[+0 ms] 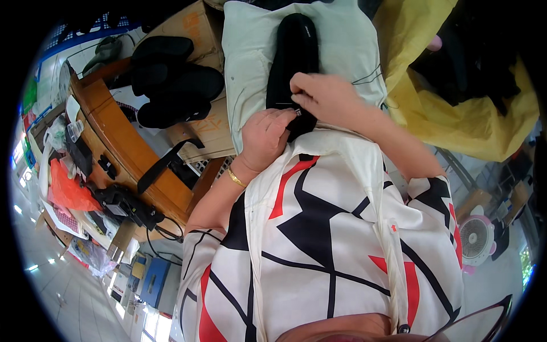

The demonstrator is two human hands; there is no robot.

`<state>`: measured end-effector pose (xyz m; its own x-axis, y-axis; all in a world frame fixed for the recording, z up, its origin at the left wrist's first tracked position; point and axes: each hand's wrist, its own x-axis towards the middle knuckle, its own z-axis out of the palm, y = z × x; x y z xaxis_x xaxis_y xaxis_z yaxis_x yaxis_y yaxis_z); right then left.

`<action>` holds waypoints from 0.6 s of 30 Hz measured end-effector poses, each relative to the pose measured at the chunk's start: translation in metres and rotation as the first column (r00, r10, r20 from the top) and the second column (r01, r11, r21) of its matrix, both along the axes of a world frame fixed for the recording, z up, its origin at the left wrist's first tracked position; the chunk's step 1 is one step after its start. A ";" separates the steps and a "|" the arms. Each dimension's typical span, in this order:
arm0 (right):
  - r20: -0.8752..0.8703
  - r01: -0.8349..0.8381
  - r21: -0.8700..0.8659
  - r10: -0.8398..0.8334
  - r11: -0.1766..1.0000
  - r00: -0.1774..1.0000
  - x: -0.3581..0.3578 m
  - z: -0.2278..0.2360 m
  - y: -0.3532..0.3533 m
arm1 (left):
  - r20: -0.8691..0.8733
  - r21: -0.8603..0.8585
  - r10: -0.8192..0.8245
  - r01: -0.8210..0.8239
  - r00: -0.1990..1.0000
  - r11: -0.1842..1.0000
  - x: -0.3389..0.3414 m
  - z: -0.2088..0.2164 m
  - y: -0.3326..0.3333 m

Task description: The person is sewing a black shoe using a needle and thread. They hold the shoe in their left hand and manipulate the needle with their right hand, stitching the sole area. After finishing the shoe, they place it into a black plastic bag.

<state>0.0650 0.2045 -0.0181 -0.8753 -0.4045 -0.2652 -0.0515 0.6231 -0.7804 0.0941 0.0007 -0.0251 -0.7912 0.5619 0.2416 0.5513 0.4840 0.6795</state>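
Observation:
A long black cloth shoe [293, 48] lies lengthwise on a white cloth [347, 37] in front of me, a small pale label near its far end. My left hand [265, 137] is closed on the shoe's near end, its fingertips beside a small light-coloured patch. Just above it, my right hand [327, 94] is closed in a pinch over the same part. Whatever the right fingertips hold is too small or hidden to make out. A thin pale line runs across the black fabric between the two hands.
Several black shoes [176, 82] rest by a cardboard box [211, 128] on the left. Beyond is a wooden table [114, 128] with a red plastic bag [71, 185]. On the right, a yellow sack [484, 142] contains dark items. A small fan [476, 236] stands lower right.

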 end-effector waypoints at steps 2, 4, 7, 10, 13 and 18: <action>-0.087 -0.001 -0.058 -0.004 0.998 0.996 -0.005 0.002 0.002 | -0.065 -0.020 0.013 -0.014 0.998 1.000 0.001 0.000 0.000; -0.073 -0.089 -0.061 0.084 0.994 0.994 -0.010 0.010 -0.001 | -0.123 -0.027 0.020 -0.023 0.992 0.999 0.002 -0.002 0.000; -0.062 -0.091 -0.136 0.083 0.986 0.995 -0.006 -0.016 -0.004 | -0.192 -0.080 -0.031 0.016 0.981 0.997 -0.002 -0.001 0.000; 0.361 0.215 -0.391 -0.066 0.895 0.930 -0.018 -0.007 -0.005 | -0.164 -0.083 -0.017 0.003 0.986 0.997 -0.001 0.000 -0.002; 0.649 0.540 -0.506 -0.115 0.672 0.752 -0.032 0.007 0.007 | -0.095 -0.058 -0.015 0.010 0.995 0.998 -0.007 0.005 -0.002; 0.506 0.565 -0.775 -0.256 0.284 0.823 -0.064 0.017 0.097 | 0.083 0.022 0.004 -0.006 0.997 1.000 -0.015 0.008 0.002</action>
